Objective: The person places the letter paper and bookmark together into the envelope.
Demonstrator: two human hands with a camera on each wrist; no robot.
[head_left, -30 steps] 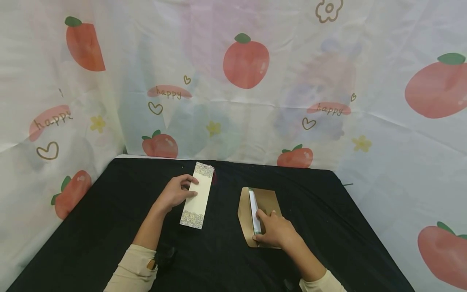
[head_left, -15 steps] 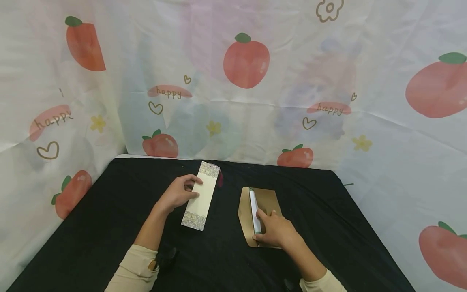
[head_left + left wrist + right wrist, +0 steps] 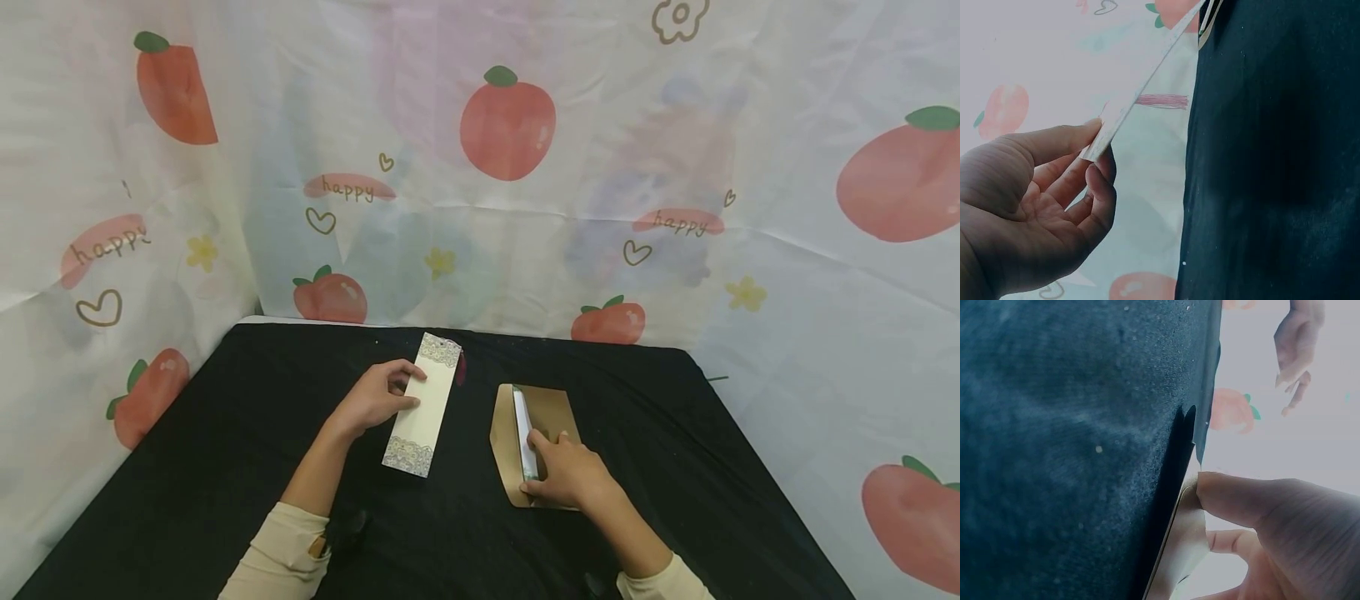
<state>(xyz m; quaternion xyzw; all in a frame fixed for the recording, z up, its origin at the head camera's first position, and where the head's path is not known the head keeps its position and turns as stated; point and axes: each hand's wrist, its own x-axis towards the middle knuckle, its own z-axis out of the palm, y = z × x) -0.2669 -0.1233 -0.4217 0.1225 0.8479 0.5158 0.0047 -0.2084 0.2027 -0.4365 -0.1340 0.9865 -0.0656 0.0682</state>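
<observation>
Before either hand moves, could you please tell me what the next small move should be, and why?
I would have the left hand ease the cream card rightward, toward the brown envelope: card and envelope are apart, the envelope's flap points toward the card, and the right hand is already at the envelope, probably able to steady it.

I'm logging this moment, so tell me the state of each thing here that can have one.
Bookmark: held up, tilted.
Tassel: hanging from the bookmark.
Envelope: flap open, a white strip showing at its mouth.
Left hand: pinching the bookmark.
Right hand: gripping the envelope.
Black cloth: spread out, slightly rippled.
Backdrop: hanging, creased.
</observation>
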